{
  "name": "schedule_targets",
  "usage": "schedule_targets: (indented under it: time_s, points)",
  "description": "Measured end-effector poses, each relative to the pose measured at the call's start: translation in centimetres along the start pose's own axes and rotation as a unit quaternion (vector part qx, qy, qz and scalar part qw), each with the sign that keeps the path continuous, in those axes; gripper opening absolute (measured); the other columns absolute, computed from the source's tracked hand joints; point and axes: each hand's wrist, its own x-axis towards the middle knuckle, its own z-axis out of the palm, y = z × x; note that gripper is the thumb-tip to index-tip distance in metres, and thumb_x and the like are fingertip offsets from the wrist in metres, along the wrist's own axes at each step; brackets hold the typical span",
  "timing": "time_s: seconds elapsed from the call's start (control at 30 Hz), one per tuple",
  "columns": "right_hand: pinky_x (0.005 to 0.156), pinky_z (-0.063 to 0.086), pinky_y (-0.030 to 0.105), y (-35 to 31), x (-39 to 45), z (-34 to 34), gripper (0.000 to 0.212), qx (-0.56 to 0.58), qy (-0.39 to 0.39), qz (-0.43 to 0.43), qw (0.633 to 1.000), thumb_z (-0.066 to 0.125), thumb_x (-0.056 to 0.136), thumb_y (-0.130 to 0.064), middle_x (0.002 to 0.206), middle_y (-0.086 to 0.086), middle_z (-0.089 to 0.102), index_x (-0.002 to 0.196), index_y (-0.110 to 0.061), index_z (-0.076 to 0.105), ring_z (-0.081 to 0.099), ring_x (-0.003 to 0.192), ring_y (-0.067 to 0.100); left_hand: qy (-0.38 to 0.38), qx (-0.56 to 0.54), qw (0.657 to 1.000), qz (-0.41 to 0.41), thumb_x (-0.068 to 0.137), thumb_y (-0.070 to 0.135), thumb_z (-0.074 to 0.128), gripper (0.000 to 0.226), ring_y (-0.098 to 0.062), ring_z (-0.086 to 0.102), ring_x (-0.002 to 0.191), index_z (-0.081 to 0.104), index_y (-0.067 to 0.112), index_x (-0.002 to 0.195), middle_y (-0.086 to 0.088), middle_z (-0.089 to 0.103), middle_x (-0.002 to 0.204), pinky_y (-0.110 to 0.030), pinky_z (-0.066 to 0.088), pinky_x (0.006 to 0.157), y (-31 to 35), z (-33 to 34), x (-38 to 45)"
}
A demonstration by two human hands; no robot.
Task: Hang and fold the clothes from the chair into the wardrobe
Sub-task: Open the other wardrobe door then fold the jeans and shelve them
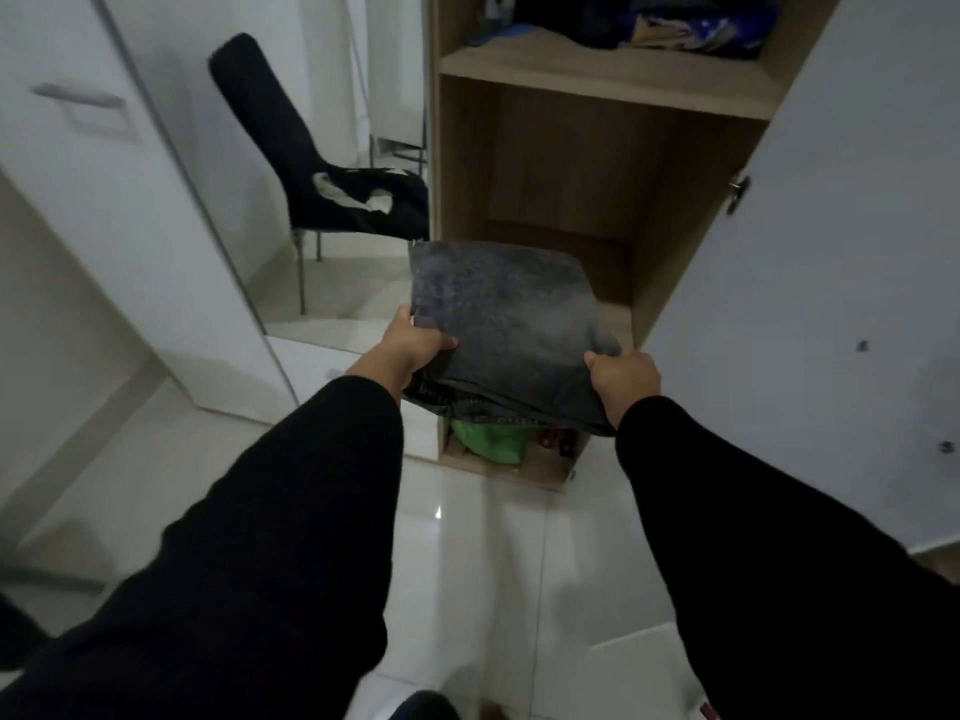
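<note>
sleeves: black, long, plain, loose, softly creased, one on each arm | cuffs: end at the wrists | left hand (415, 345): bare, no glove | right hand (623, 376): bare, no glove | markings: none legible

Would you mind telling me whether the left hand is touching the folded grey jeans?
Touching: the head view shows the left hand gripping the folded jeans' left edge.

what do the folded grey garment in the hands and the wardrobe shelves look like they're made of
Folded grey garment: likely washed denim, matte, with a faded mottled surface and thick stitched seams at the near edge. Light brown wardrobe shelves: probably wood-look laminate board, smooth and matte, with faint grain and square edges.
</note>
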Motion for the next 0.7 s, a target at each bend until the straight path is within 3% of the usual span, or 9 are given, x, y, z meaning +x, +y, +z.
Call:
schedule_targets:
  time_s: [0.07,0.23,0.4,0.47,0.6,0.7]
  points:
    - [0.098,0.042,0.035,0.0,1.7,-0.2,0.057,0.002,0.011,0.008,1.000,0.062,0.089,-0.035,0.133,0.021,0.053,0.130,0.003,0.050,0.051,0.121,0.038,0.010,0.020,1.000,0.020,0.080,0.009,0.072,0.071,-0.029,0.052,0.118,0.035,0.014,0.141,-0.008,0.052,0.132,-0.032,0.045,0.090,0.2,1.7,1.8]
    - [0.098,0.043,0.036,-0.5,6.1,0.9,0.055,0.014,0.035,0.020,0.999,0.062,0.089,-0.036,0.129,0.021,0.056,0.127,0.003,0.055,0.053,0.118,0.037,0.014,0.102,0.991,0.090,0.080,0.017,0.073,0.074,-0.029,0.053,0.122,0.035,0.020,0.144,-0.008,0.055,0.133,-0.038,0.043,0.105,1.3,3.5,7.1]
    - [0.092,0.043,0.031,-0.2,11.9,3.2,0.052,0.022,0.058,0.031,0.998,0.058,0.091,-0.037,0.129,0.019,0.056,0.127,0.000,0.055,0.053,0.117,0.035,-0.015,0.254,0.952,0.169,0.089,0.021,0.063,0.090,-0.030,0.047,0.128,-0.001,0.027,0.152,-0.006,0.044,0.146,-0.032,0.037,0.104,1.2,6.0,13.3]
    - [0.092,0.043,0.031,0.0,14.6,4.0,0.050,0.021,0.065,0.039,0.997,0.057,0.092,-0.036,0.130,0.019,0.056,0.128,-0.001,0.055,0.053,0.118,0.035,-0.042,0.264,0.947,0.180,0.091,0.020,0.060,0.083,-0.030,0.046,0.128,0.005,0.035,0.151,-0.008,0.042,0.147,-0.032,0.035,0.107,0.9,7.4,16.4]
    - [0.091,0.041,0.029,0.4,21.6,5.2,0.046,0.001,0.071,0.051,0.996,0.054,0.094,-0.033,0.130,0.017,0.055,0.128,-0.002,0.054,0.052,0.120,0.034,-0.060,0.289,0.938,0.180,0.094,0.017,0.056,0.058,-0.029,0.041,0.132,0.033,0.028,0.146,-0.010,0.042,0.145,-0.029,0.032,0.109,0.4,11.4,23.5]
    - [0.090,0.040,0.029,-0.1,28.5,6.3,0.045,-0.031,0.067,0.035,0.997,0.051,0.096,-0.034,0.131,0.015,0.056,0.127,-0.002,0.055,0.052,0.119,0.033,-0.049,0.289,0.944,0.154,0.095,0.016,0.054,0.053,-0.030,0.042,0.131,0.037,0.028,0.144,-0.011,0.045,0.143,-0.032,0.033,0.109,0.4,14.9,29.4]
